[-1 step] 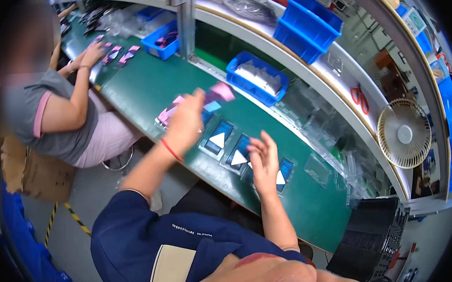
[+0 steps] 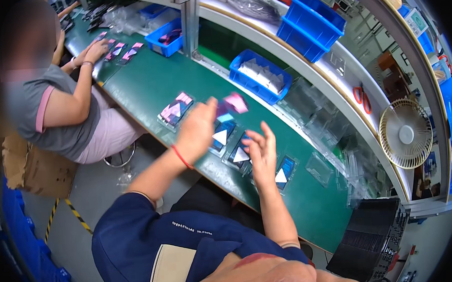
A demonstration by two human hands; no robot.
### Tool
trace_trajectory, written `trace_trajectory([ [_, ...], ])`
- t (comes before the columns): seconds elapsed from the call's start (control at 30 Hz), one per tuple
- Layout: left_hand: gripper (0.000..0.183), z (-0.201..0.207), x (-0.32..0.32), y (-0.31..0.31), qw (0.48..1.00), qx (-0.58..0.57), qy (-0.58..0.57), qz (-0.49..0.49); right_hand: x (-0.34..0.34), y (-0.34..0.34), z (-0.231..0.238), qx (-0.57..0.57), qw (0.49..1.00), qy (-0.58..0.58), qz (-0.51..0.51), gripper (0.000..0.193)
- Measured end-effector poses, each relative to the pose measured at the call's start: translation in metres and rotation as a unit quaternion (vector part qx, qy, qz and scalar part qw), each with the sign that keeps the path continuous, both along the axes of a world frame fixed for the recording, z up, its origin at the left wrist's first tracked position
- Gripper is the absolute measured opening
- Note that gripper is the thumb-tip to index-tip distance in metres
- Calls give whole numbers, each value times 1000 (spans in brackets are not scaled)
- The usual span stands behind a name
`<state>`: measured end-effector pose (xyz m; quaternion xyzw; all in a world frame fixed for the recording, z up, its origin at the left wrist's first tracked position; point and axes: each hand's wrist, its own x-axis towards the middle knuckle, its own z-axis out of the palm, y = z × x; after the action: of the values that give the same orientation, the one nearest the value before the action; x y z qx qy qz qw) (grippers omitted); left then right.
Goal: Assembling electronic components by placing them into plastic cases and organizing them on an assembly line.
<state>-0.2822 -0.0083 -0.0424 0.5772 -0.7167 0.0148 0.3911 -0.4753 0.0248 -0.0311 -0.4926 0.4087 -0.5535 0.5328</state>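
My left hand [image 2: 198,130], with a red band at its wrist, is closed around one end of a pink and purple strip [image 2: 235,103], blurred by motion. A light blue patch shows at the strip's lower side. Beneath it on the green table is a row of clear trays with dark blue flat pieces, each bearing a white triangle [image 2: 220,137]. Over the row's middle hovers my right hand [image 2: 260,157], fingers apart and holding nothing visible; it partly hides a tray. To its right rests another dark blue piece [image 2: 287,165]. A pink-patterned piece [image 2: 176,111] lies left of my left hand.
Along the table's back stands a blue bin [image 2: 261,77] of white pieces, beside stacked clear trays [image 2: 314,109]. A fan [image 2: 405,134] and red scissors [image 2: 360,99] are at right. Black stacked trays [image 2: 364,236] stand at the near right. A co-worker [image 2: 61,104] works at left.
My left hand has moved to the right with the strip, uncovering more of the pink-patterned piece on the table. My right hand has barely shifted.
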Motion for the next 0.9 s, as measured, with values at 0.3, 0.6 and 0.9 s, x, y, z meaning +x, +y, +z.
trace_trajectory([
  [0.3,100,-11,-21,72,762,315,481,-297,18,-22,-14,23,997,-67,22,39],
  [0.6,32,-45,-6,71,457,454,699,-310,28,-15,-25,-35,987,94,122,34],
  [0.9,35,-50,47,74,569,301,749,-157,72,-69,-27,-76,943,274,171,32],
])
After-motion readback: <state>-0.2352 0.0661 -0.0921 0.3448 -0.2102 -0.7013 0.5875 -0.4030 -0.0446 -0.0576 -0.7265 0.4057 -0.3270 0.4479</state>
